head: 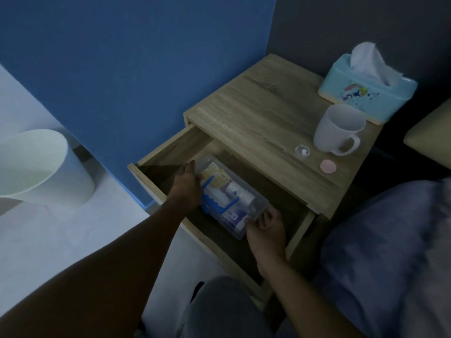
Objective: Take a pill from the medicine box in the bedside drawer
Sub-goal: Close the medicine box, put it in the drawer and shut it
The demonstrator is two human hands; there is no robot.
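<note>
The fingers of the left hand (186, 181) press against the upper-left end of the medicine box (229, 198), curled over its rim; how tightly they close is hard to tell in the dim light. The fingers of the right hand (267, 228) are bent and pinch the lower-right corner of the same box, thumb on the clear lid. So the box sits between the two hands, held at opposite ends.

The medicine box is a clear plastic case with a blue handle (217, 203) across its lid; cartons and white bottles show through it. It lies diagonally inside the open drawer (170, 147) at the centre of the frame, its far end close under the front edge of the counter (256, 118), which overhangs the back of the drawer.

On the counter, right of centre, a small clear dish (302, 151) holds something white, and a pink round disc (328, 166) lies just below and to the right of it. A white mug (338, 129) stands just beside them, and a light-blue tissue box (366, 90) with a tissue sticking out stands behind the mug in the upper right.

A pale waste bin (36, 164) stands on the floor at the left edge. Blue bedding (390, 252) fills the lower right, and a blue wall (122, 69) covers the upper left.
</note>
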